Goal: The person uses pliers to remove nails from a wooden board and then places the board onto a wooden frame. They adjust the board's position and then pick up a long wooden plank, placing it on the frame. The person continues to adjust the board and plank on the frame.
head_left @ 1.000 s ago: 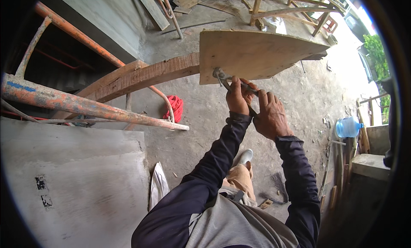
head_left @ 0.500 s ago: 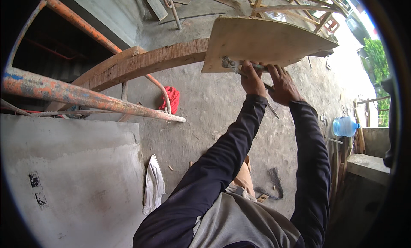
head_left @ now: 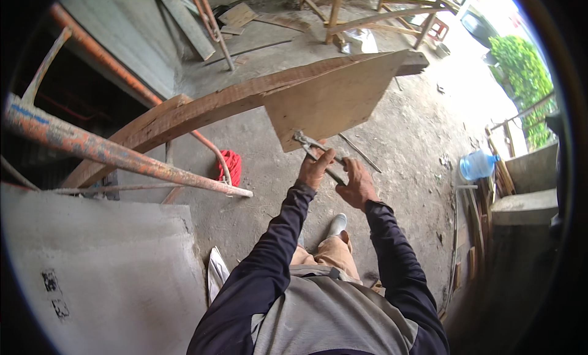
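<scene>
Metal pincers (head_left: 300, 136) with two long handles lie between my hands, their jaws at the near edge of a thin plywood board (head_left: 334, 101). Whether the jaws grip or touch the board I cannot tell. My left hand (head_left: 315, 171) is closed round one handle. On the other, partly green handle, my right hand (head_left: 357, 185) has its fingers bent. The handles stand apart. Behind the board runs a long wooden beam (head_left: 214, 107), and the board lies against it near its far right end.
An orange, paint-flaked scaffold frame (head_left: 122, 150) supports the beam at the left, with red cloth (head_left: 230, 167) beside it. A low grey wall (head_left: 104, 251) fills the lower left. To the right are a blue water jug (head_left: 478, 166) and leaning planks (head_left: 481, 226). Wooden frames (head_left: 380, 21) stand at the back.
The view has shifted, and the board sits lower and more tilted in it. My hands and the pincers have come closer to my body. The handles now show clearly spread apart.
</scene>
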